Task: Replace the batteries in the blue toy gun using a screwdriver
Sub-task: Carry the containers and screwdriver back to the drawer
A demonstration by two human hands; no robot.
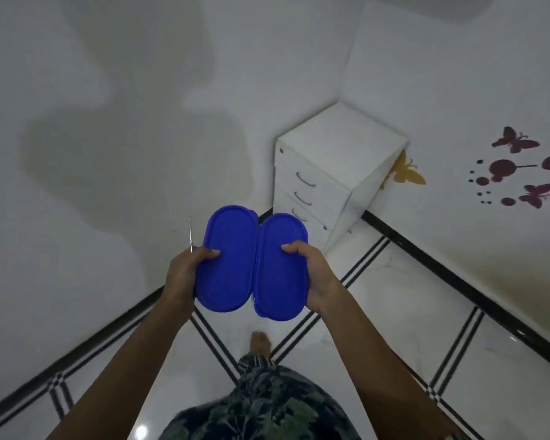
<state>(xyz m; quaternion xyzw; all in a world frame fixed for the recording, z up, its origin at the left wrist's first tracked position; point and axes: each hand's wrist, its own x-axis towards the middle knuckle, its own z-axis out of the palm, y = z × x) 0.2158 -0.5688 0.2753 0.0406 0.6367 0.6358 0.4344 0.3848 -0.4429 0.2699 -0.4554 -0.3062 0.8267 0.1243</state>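
At the centre of the frame you hold two matching boxes side by side, their long edges touching. Your left hand (188,268) grips the left blue oval plastic lidded box (229,274) at its lower left edge, thumb pressed on the lid. The same hand also holds a thin silver screwdriver shaft (190,233), which pokes upright just beside that box's left edge. Your right hand (313,274) grips the right blue oval plastic lidded box (281,281) from its right edge, thumb curled over the lid. What the boxes hold cannot be seen.

Behind them, right of centre, a white drawer cabinet (337,154) stands in the corner of the white walls. Dark red and yellow butterfly stickers (515,142) dot the wall at the right edge. Lower centre, your bare foot (260,342) rests on the white floor tiles with black stripes (394,296).
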